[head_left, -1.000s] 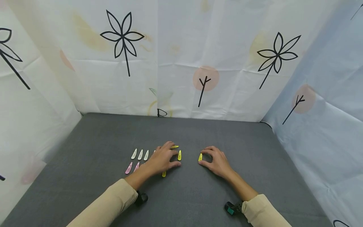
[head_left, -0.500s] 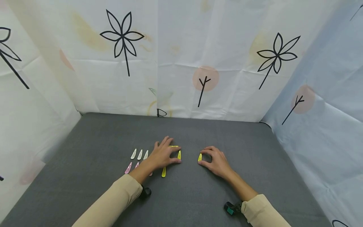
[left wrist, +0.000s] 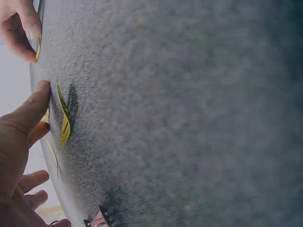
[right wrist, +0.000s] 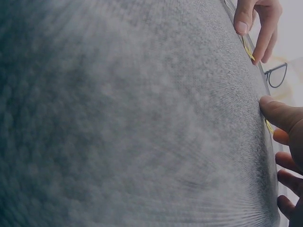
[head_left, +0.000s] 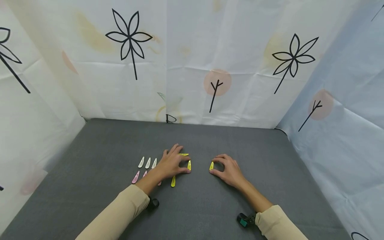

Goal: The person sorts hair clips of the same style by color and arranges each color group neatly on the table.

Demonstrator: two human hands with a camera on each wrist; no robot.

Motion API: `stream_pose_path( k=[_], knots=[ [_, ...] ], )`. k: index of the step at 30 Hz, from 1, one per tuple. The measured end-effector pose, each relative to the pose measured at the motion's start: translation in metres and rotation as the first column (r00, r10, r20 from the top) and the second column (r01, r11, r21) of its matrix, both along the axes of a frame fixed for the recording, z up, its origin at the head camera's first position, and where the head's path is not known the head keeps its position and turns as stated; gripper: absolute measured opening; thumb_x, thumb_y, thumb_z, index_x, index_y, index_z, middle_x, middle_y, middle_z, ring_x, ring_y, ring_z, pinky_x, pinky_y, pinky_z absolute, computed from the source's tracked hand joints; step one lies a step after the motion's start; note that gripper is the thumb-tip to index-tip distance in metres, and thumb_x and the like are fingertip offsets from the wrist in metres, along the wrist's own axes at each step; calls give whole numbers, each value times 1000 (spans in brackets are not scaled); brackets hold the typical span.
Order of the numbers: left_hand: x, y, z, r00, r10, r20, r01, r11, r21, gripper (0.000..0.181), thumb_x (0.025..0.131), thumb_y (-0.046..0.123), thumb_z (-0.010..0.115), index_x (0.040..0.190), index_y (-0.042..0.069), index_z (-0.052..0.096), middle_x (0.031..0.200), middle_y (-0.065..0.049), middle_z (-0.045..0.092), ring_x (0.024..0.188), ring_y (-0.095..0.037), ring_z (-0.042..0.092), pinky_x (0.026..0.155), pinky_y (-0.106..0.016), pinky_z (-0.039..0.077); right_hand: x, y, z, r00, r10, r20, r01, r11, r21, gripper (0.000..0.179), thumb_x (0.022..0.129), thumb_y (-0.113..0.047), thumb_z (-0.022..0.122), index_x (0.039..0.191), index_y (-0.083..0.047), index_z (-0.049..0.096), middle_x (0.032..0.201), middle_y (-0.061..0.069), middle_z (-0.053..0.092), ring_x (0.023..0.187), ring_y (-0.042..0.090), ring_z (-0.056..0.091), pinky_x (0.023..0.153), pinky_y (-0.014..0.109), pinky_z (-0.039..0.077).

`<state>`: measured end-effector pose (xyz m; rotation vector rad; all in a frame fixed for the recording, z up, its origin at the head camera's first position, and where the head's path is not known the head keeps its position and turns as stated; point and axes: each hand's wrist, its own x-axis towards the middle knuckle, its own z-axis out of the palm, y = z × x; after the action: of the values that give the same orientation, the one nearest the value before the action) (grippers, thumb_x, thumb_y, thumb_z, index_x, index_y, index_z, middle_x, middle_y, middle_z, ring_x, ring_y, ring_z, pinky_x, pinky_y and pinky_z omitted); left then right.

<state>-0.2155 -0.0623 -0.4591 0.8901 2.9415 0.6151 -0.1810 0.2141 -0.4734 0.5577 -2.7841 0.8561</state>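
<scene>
In the head view, my left hand (head_left: 171,165) pinches a yellow snap hair clip (head_left: 189,165) by its two ends, between thumb and index finger. Facing it across a gap, my right hand (head_left: 229,171) holds another yellow hair clip (head_left: 211,166) the same way. Both clips stay at the tabletop, pointing away from me. A third yellow clip (head_left: 173,181) lies below the left palm and shows whole in the left wrist view (left wrist: 64,118). One more yellow clip (head_left: 184,154) lies crosswise by the left fingertips. The right wrist view shows the right thumb (right wrist: 279,113) at its clip.
White hair clips (head_left: 148,163) form a row left of the left hand. Pink hair clips (head_left: 136,177) lie in a row nearer me, partly hidden by the left forearm. The grey cloth-covered table (head_left: 240,143) meets a patterned white curtain (head_left: 192,66) at the back.
My left hand has shifted slightly right and away from me, and its thumb and index finger have closed on the yellow hair clip. The right hand stays nearly still.
</scene>
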Motion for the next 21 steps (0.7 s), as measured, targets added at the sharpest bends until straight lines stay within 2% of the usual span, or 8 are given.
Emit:
stream_pose_path(
  k=[7, 14, 21],
  knots=[
    [5, -5, 1, 999, -34, -22, 33, 999, -20, 55, 75, 53, 82, 119, 20, 75, 152, -17, 42, 147, -38, 25, 103, -73, 24, 0, 0, 0, 1000, 7, -19, -7, 1000, 0, 41, 81, -27, 84, 116, -9, 72, 120, 11, 63, 115, 34, 58, 94, 60, 38],
    [14, -13, 5, 996, -74, -41, 73, 997, -14, 56, 74, 52, 83, 116, 17, 77, 151, -17, 44, 146, -40, 26, 103, -72, 26, 0, 0, 1, 1000, 7, -15, -7, 1000, -3, 42, 80, -26, 84, 116, -9, 72, 121, 11, 63, 115, 34, 58, 95, 60, 38],
    [25, -23, 4, 987, -118, -111, 116, 993, -22, 55, 72, 54, 84, 111, 16, 79, 145, -19, 50, 142, -42, 33, 99, -69, 33, 0, 0, 0, 1000, 5, 1, -5, 1000, 3, 41, 82, -27, 83, 117, -9, 72, 122, 11, 63, 116, 34, 57, 97, 60, 38]
  ],
)
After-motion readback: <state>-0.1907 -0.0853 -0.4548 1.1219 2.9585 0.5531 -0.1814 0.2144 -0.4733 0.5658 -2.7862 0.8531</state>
